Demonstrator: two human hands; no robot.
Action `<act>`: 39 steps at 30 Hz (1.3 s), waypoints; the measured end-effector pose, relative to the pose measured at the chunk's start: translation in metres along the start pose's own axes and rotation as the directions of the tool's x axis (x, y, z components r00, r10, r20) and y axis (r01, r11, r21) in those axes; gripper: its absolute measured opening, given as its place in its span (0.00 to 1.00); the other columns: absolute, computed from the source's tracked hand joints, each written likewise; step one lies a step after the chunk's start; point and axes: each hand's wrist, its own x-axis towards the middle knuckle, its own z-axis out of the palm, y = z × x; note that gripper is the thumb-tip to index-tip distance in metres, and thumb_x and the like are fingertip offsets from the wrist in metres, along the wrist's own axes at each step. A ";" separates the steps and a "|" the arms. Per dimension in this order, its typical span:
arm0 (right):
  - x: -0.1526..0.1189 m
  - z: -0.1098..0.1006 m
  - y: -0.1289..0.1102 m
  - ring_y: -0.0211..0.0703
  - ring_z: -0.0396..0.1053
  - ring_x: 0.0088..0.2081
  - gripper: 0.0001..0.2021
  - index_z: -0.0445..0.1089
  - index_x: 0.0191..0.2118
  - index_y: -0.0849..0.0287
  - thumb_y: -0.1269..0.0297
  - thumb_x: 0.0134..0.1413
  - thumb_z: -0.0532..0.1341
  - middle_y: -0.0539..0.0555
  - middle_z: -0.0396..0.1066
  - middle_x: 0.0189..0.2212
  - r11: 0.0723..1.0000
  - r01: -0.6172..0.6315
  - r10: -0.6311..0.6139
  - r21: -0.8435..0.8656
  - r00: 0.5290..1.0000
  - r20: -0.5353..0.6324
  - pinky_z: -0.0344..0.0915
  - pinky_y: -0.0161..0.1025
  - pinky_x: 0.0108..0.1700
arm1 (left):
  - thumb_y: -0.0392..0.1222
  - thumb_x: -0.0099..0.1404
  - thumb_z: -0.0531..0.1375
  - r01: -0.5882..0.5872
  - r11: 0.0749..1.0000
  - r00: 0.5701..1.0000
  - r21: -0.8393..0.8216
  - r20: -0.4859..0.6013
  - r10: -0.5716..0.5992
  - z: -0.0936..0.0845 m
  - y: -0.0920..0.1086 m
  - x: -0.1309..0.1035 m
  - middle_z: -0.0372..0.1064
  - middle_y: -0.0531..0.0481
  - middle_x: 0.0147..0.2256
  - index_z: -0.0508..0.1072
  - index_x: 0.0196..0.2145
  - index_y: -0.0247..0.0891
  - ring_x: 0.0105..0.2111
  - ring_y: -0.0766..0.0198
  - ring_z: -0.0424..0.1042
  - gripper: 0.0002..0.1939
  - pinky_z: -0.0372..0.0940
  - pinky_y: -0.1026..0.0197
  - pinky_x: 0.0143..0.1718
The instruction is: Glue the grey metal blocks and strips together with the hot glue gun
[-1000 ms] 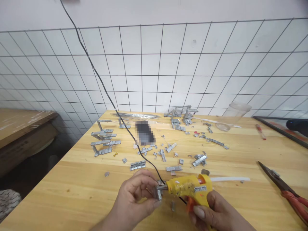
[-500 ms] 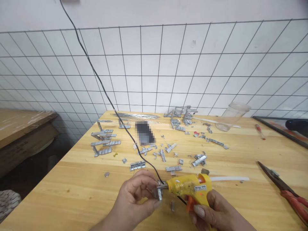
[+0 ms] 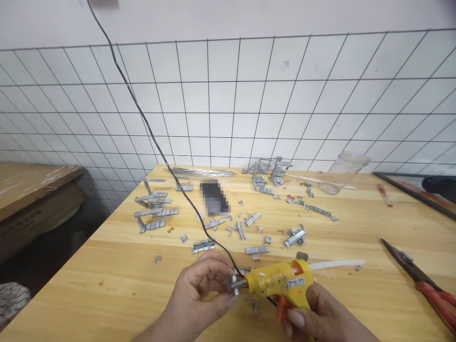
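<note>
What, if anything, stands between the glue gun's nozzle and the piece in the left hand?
Nothing visible: the nozzle of the yellow glue gun is right at the silvery piece in the left hand, contact unclear. The black cord passes beyond, not between.

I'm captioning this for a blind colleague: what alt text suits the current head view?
A right hand holds a yellow glue gun, its nozzle pointed at a small silvery piece pinched in the left hand, above a wooden table. More silvery pieces lie scattered beyond, with red-handled shears on the right.
</note>
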 end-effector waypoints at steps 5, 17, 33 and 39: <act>0.001 -0.001 0.003 0.32 0.56 0.18 0.24 0.69 0.24 0.63 0.41 0.42 0.64 0.46 0.61 0.14 1.000 0.007 -0.006 0.023 0.999 -0.043 0.54 0.33 0.25 | 0.29 0.51 0.66 0.004 1.000 1.000 0.022 0.016 -0.004 -0.001 0.000 0.000 0.65 0.49 0.37 0.76 0.32 0.38 0.29 0.70 0.68 0.10 0.64 0.68 0.31; 0.001 -0.001 0.011 0.32 0.59 0.19 0.22 0.64 0.27 0.62 0.45 0.43 0.66 0.49 0.67 0.19 0.999 0.023 -0.022 0.047 0.999 -0.027 0.52 0.33 0.23 | 0.30 0.51 0.67 0.011 0.994 1.000 -0.111 -0.005 -0.012 0.002 0.000 0.001 0.66 0.48 0.36 0.77 0.33 0.39 0.34 0.65 0.69 0.10 0.64 0.65 0.34; -0.001 0.000 0.001 0.33 0.57 0.18 0.24 0.68 0.24 0.62 0.41 0.41 0.64 0.46 0.61 0.14 1.000 0.030 -0.030 0.003 0.999 -0.032 0.53 0.34 0.24 | 0.28 0.50 0.68 0.044 0.980 0.997 -0.195 -0.055 -0.056 0.000 0.002 0.005 0.67 0.50 0.34 0.77 0.32 0.39 0.32 0.66 0.71 0.12 0.67 0.65 0.34; -0.001 0.002 -0.001 0.34 0.58 0.19 0.25 0.68 0.24 0.62 0.40 0.41 0.64 0.47 0.62 0.16 0.999 0.011 -0.014 -0.042 0.997 -0.071 0.55 0.33 0.25 | 0.28 0.50 0.67 0.058 0.982 0.996 -0.178 -0.059 -0.070 0.000 0.000 0.003 0.68 0.51 0.34 0.77 0.32 0.39 0.32 0.67 0.71 0.11 0.66 0.67 0.34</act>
